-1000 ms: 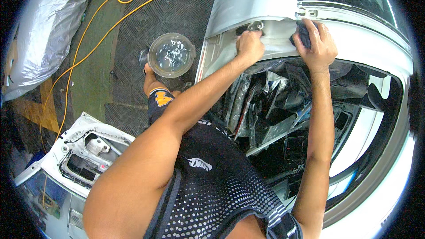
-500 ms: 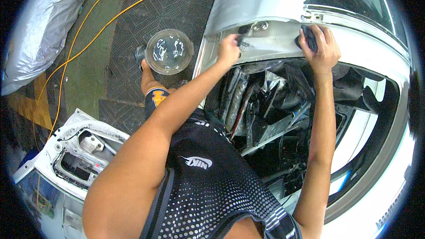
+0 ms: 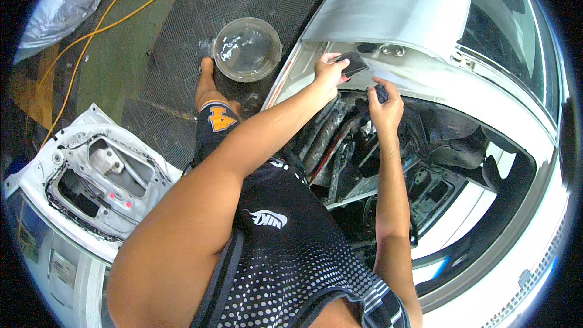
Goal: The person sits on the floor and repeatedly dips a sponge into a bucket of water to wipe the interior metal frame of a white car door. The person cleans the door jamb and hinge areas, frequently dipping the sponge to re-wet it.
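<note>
Hands (image 3: pixel 328 74) hold a dark slab (image 3: pixel 353 64) and dark wad (image 3: pixel 381 93) near white bodywork (image 3: pixel 434 79).

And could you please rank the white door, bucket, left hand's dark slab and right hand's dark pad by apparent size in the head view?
1. White door
2. Bucket
3. Unsure order: dark slab in left hand, dark pad in right hand; fingers partly cover both.

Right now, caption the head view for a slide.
Left hand holds dark flat piece, right hand dark wad, beside pale car.
</note>
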Demonstrator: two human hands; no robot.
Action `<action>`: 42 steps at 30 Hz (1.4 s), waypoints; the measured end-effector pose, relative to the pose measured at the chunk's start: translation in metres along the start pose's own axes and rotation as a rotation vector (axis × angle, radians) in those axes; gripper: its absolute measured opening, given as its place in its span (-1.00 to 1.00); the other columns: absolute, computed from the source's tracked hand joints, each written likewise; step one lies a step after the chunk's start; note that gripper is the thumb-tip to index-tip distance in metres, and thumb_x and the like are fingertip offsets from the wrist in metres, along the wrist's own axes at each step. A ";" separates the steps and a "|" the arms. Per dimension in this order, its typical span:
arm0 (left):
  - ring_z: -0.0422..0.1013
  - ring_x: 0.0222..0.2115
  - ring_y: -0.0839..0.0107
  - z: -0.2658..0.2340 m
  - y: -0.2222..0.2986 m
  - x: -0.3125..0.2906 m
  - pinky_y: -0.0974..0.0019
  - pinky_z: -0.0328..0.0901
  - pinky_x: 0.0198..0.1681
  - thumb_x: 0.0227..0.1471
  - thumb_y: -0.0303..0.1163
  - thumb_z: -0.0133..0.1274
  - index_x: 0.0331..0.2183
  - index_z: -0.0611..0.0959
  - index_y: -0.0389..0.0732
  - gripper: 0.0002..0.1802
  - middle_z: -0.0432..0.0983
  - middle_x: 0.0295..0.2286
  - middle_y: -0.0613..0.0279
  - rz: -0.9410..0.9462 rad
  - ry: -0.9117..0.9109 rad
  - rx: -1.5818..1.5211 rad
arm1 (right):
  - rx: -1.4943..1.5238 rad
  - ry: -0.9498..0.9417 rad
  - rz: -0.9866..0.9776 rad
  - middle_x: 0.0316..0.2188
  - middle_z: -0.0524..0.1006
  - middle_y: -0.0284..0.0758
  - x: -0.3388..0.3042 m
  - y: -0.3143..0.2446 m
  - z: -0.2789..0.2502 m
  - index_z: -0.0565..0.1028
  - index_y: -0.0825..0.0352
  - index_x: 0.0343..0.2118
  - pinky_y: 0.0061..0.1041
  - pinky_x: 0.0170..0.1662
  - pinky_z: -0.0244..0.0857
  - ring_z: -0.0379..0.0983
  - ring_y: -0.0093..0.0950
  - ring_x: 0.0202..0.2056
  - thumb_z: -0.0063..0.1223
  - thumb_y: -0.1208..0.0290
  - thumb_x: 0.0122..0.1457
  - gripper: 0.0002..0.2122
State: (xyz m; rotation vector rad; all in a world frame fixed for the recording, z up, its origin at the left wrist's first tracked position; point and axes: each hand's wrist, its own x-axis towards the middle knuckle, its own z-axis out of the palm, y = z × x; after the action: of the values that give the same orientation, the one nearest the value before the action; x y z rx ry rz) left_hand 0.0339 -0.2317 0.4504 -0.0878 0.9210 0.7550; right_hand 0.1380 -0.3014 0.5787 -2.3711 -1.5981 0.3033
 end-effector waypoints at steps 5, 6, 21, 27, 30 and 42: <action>0.57 -0.31 0.39 0.014 -0.011 -0.016 0.26 0.51 -0.33 0.10 -0.55 0.23 -0.06 0.56 -0.18 -0.65 0.63 -0.27 0.22 -0.060 -0.273 0.044 | 0.078 -0.047 0.309 -0.23 0.68 -0.02 0.016 -0.001 -0.011 0.66 0.37 -0.12 -0.32 -0.03 0.44 0.65 -0.24 -0.17 0.29 -0.02 0.14 -0.52; 0.56 -0.27 0.38 0.015 -0.011 -0.021 0.27 0.51 -0.30 0.10 -0.55 0.23 -0.05 0.56 -0.19 -0.64 0.62 -0.25 0.21 -0.034 -0.296 0.100 | 0.097 -0.026 0.340 -0.25 0.68 0.00 0.014 0.013 -0.005 0.67 0.40 -0.14 -0.34 -0.04 0.45 0.65 -0.27 -0.19 0.31 -0.04 0.13 -0.49; 0.42 -0.02 -0.04 0.041 0.013 -0.071 0.07 0.37 0.04 0.02 -0.50 0.21 0.33 0.31 -0.14 -0.16 0.44 -0.02 -0.08 0.993 -0.760 1.088 | 0.426 0.106 0.337 -0.42 0.68 -0.32 0.017 0.023 -0.052 0.68 0.39 -0.28 -0.52 -0.22 0.40 0.51 -0.57 -0.39 0.33 0.27 0.12 -0.75; 0.46 -0.29 -0.06 0.084 -0.013 -0.057 -0.01 0.36 -0.18 0.20 -0.42 0.05 0.19 0.50 -0.23 -0.49 0.51 -0.31 -0.07 1.020 -0.485 1.085 | 0.279 0.328 0.120 -0.39 0.69 -0.31 0.029 0.006 -0.098 0.69 0.33 -0.21 -0.50 -0.12 0.43 0.56 -0.58 -0.29 0.31 0.27 0.19 -0.77; 0.48 -0.43 -0.09 0.120 -0.029 -0.031 -0.04 0.36 -0.27 0.25 -0.26 0.06 -0.18 0.65 -0.37 -0.67 0.52 -0.47 -0.14 0.914 -0.242 0.813 | 0.118 0.362 -0.052 -0.32 0.67 -0.27 0.043 -0.024 -0.133 0.67 0.27 -0.18 -0.44 -0.12 0.44 0.61 -0.44 -0.25 0.33 0.26 0.17 -0.76; 0.53 -0.39 0.06 0.150 0.007 0.001 -0.02 0.44 -0.30 0.26 -0.01 -0.18 -0.03 0.55 -0.34 -0.43 0.58 -0.37 -0.08 0.312 -0.479 1.317 | -0.478 0.456 -0.742 -0.31 0.56 -0.34 0.093 -0.008 -0.175 0.64 0.15 -0.13 -0.37 -0.27 0.45 0.56 -0.34 -0.31 0.39 0.39 0.00 -0.68</action>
State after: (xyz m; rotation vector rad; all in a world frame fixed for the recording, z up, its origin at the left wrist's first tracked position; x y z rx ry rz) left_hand 0.1338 -0.1694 0.5443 1.3584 0.8165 0.2980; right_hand 0.2206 -0.2295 0.7439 -1.7153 -2.2940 -0.7753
